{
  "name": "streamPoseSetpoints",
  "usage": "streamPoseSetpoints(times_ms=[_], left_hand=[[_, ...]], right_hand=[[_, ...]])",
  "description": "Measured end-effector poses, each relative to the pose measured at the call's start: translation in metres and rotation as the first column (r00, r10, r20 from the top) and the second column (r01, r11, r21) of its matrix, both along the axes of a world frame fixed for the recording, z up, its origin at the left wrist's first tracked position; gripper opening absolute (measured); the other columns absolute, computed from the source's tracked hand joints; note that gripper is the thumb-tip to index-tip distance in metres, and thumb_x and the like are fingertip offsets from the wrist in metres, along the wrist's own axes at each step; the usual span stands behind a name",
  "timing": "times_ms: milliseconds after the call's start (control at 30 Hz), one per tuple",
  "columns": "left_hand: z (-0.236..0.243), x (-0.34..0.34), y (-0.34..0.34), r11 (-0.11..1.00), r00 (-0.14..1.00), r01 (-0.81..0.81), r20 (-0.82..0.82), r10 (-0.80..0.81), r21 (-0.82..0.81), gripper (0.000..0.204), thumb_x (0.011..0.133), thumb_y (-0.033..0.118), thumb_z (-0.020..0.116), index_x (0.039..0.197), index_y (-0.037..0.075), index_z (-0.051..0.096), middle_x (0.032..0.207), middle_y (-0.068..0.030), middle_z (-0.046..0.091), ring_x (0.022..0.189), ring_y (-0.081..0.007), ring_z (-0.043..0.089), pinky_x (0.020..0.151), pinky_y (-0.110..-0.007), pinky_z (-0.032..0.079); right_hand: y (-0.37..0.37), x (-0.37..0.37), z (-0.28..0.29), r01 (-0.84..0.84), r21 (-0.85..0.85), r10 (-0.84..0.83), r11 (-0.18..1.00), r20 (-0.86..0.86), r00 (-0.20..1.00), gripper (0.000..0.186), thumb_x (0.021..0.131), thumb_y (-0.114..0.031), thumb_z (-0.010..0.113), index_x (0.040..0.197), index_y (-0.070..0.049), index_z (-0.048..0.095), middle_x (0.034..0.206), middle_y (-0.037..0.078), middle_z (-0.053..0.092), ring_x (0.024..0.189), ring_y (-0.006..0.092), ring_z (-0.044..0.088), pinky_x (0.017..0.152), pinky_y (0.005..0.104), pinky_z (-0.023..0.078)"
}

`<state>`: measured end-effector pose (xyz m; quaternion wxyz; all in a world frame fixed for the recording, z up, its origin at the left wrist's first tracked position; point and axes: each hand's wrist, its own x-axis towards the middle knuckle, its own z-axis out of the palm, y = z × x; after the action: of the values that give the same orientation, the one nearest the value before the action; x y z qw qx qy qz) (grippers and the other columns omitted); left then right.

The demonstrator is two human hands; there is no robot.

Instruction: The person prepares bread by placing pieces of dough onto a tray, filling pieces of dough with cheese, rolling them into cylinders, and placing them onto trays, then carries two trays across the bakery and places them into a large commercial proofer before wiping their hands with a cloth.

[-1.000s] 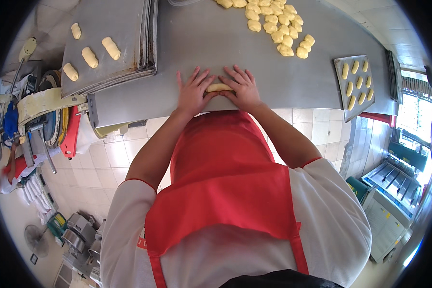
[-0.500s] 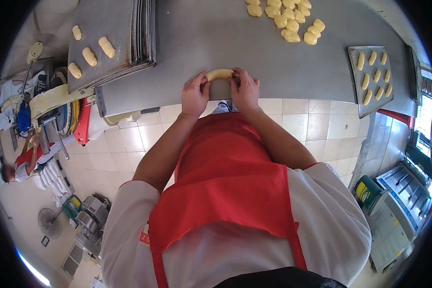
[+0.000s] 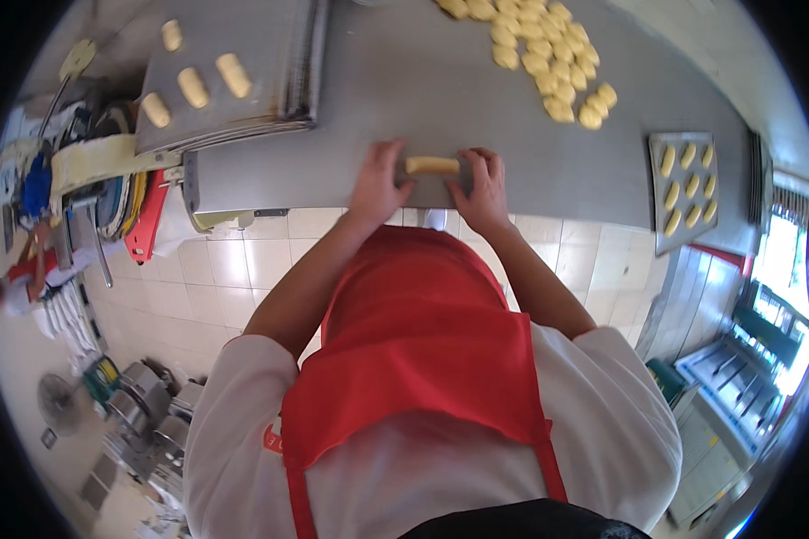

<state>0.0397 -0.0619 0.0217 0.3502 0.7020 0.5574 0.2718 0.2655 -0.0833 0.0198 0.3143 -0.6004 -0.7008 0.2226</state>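
Note:
A short roll of pale yellow dough (image 3: 432, 165) lies crosswise near the front edge of the metal worktable (image 3: 351, 171). My left hand (image 3: 380, 182) rests beside its left end, thumb and fingers apart, with a small gap to the dough. At the other end my right hand (image 3: 484, 187) is open too, its curved fingertips very close to the roll. Whether they touch it I cannot tell. Neither hand grips anything.
Farther back lie several dough pieces (image 3: 548, 58). A stack of dark baking trays (image 3: 261, 99) at the left carries a few dough rolls (image 3: 192, 87). Another tray (image 3: 670, 235) at the right edge holds several rolls. At far left a person (image 3: 29, 269) works.
Both hands have let go of the dough roll and spread apart from its ends. The roll, curved before, now lies straighter. My view has shifted, showing more dough pieces at the back.

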Motion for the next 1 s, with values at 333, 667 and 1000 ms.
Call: streamPoseSetpoints(times_ms=[333, 667, 1000], left_hand=[[0.252, -0.178, 0.107, 0.841, 0.989, -0.009, 0.126, -0.071, 0.541, 0.066, 0.084, 0.013, 0.074, 0.147, 0.008, 0.059, 0.135, -0.013, 0.069, 0.118, -0.033, 0.068, 0.106, -0.041, 0.05], [0.231, -0.359, 0.054, 0.779, 0.878, -0.423, 0.422, 0.226, 0.463, 0.054, 0.082, 0.009, 0.071, 0.134, -0.005, 0.066, 0.142, -0.0222, 0.064, 0.136, -0.0338, 0.059, 0.115, -0.045, 0.042], [0.176, -0.368, 0.041, 0.836, 0.718, -0.519, 0.622, 0.313, 0.179, 0.047, 0.086, 0.017, 0.073, 0.128, -0.004, 0.07, 0.139, -0.0222, 0.065, 0.133, -0.033, 0.06, 0.115, -0.046, 0.043]], right_hand=[[0.145, -0.17, 0.19, -0.308, 0.39, 0.416, 0.868, -0.232, 0.879, 0.053, 0.088, 0.006, 0.075, 0.139, -0.005, 0.065, 0.115, 0.014, 0.071, 0.096, 0.0245, 0.068, 0.08, 0.0347, 0.056], [0.306, -0.354, 0.168, -0.345, 0.031, 0.345, 0.938, -0.007, 0.938, 0.062, 0.089, -0.001, 0.08, 0.148, -0.013, 0.062, 0.137, 0.012, 0.064, 0.103, 0.0216, 0.07, 0.085, 0.0318, 0.061], [0.344, -0.369, 0.158, -0.543, 0.076, 0.524, 0.836, 0.179, 0.833, 0.045, 0.086, -0.006, 0.081, 0.13, -0.009, 0.073, 0.144, 0.014, 0.062, 0.101, 0.0301, 0.074, 0.087, 0.0403, 0.062]])
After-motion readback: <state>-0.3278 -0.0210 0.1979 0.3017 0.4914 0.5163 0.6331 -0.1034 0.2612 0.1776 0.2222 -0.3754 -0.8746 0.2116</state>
